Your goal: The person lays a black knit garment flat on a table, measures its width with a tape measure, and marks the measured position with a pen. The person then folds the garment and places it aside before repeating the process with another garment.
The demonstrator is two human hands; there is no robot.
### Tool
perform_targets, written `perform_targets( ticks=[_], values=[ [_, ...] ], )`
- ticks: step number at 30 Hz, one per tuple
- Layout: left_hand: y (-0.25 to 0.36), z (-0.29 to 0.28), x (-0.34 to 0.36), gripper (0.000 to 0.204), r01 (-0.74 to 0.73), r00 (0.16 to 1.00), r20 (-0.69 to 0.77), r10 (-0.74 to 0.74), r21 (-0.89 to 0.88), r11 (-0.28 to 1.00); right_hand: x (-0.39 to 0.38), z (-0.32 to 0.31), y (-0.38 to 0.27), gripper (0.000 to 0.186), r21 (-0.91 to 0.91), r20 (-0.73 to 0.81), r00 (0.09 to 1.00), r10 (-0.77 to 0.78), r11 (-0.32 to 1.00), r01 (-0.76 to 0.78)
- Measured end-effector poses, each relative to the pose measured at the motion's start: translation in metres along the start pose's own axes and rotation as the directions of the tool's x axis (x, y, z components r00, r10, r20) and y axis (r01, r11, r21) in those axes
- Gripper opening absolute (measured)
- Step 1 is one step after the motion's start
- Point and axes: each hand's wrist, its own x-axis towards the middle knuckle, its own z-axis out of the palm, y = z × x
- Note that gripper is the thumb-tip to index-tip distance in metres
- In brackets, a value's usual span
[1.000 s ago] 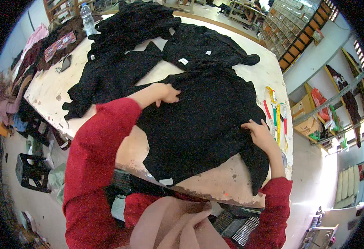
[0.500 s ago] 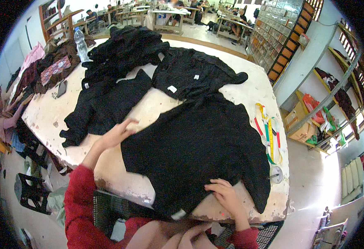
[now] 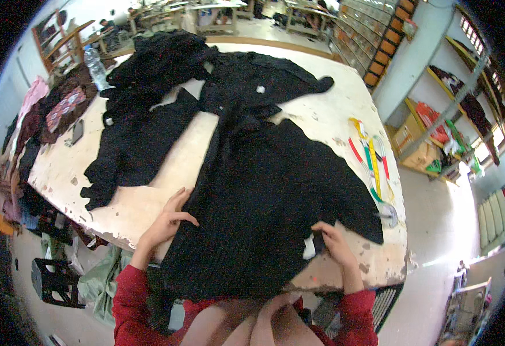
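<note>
A large black knitted garment (image 3: 269, 196) lies spread on the worn white table (image 3: 148, 190), its lower part hanging over the near edge toward me. My left hand (image 3: 169, 222) rests flat at the garment's left edge, fingers apart, touching the knit and the tabletop. My right hand (image 3: 333, 242) pinches the garment's lower right hem beside a small white label (image 3: 309, 249). Both sleeves are red.
More black garments (image 3: 148, 98) are piled at the table's far left and centre. Coloured markers and a yellow tape (image 3: 370, 158) lie near the right edge. Patterned clothes (image 3: 56, 109) lie at the left. Shelving stands at the right, and a black crate (image 3: 53, 279) sits on the floor.
The garment has been pulled nearer, its hem now hanging over the table edge. My left hand moved down to its left edge, and my right hand shifted right onto the hem by the label.
</note>
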Motion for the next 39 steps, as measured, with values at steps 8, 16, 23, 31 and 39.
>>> perform_targets(
  ticks=[8,16,23,31,39],
  values=[
    [-0.014,-0.091,0.022,0.044,0.088,0.862,-0.285,-0.42,-0.731,0.677,0.006,-0.041,-0.127,0.027,0.093,-0.131,0.941,-0.311,0.942,0.324],
    [-0.056,-0.137,0.136,0.104,0.422,0.781,-0.173,-0.601,-0.563,0.711,0.116,-0.126,-0.14,0.087,-0.205,-0.325,0.944,-0.058,0.979,-0.011],
    [-0.037,-0.089,-0.01,0.057,0.598,0.801,0.002,-0.598,0.006,0.801,0.042,-0.084,-0.014,0.057,-0.608,-0.387,0.914,-0.117,0.778,-0.158],
    [0.016,-0.052,-0.016,0.042,0.608,0.695,-0.458,-0.554,-0.037,0.793,0.032,-0.062,-0.007,0.026,-0.909,-0.283,0.83,-0.481,0.412,-0.071],
    [0.032,-0.117,-0.022,0.014,0.542,0.719,-0.223,-0.658,-0.412,0.732,-0.059,-0.098,-0.061,0.027,-0.679,-0.586,0.736,-0.339,0.701,-0.218]
  ],
)
